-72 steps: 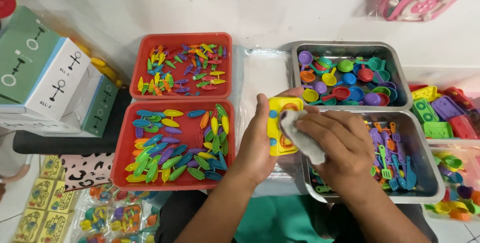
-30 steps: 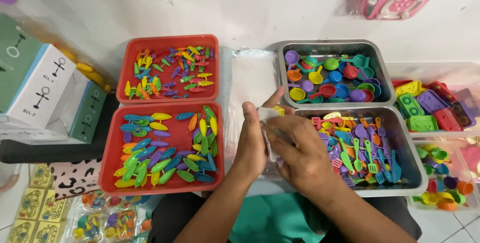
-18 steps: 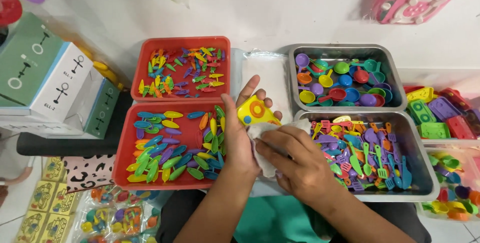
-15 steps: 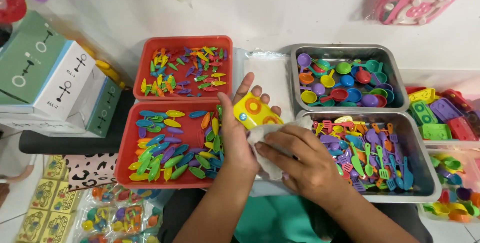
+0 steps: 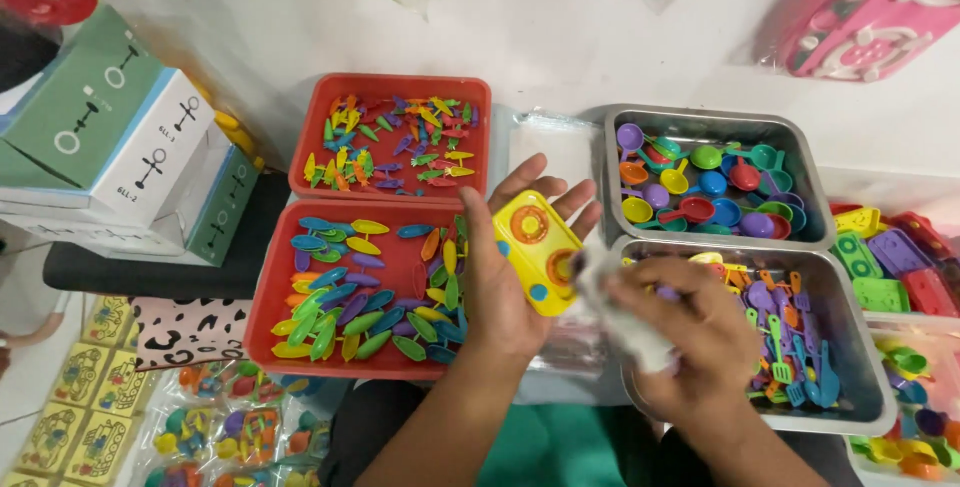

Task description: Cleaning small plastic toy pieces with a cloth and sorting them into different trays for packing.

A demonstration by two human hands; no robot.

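Observation:
My left hand [image 5: 505, 282] cradles a yellow toy stove [image 5: 537, 239] with orange rings and blue knobs, face up, fingers spread behind it. My right hand [image 5: 690, 322], blurred with motion, grips a grey-white cloth [image 5: 622, 319] just right of the toy's edge. Both hands hover above a clear plastic bag stack [image 5: 552, 152] between the red trays and the metal trays.
Two red trays hold small plastic pieces: tiny fish shapes [image 5: 392, 147] behind, leaf shapes [image 5: 365, 287] in front. Metal trays hold toy pans [image 5: 705, 182] and toy utensils [image 5: 790, 337]. Boxes [image 5: 110, 147] stand at left, coloured toy blocks [image 5: 895, 257] at right, bagged toys [image 5: 230, 427] below.
The left hand turned the yellow toy from edge-on to face up and opened its fingers. The right hand with the cloth slid off the toy toward the right.

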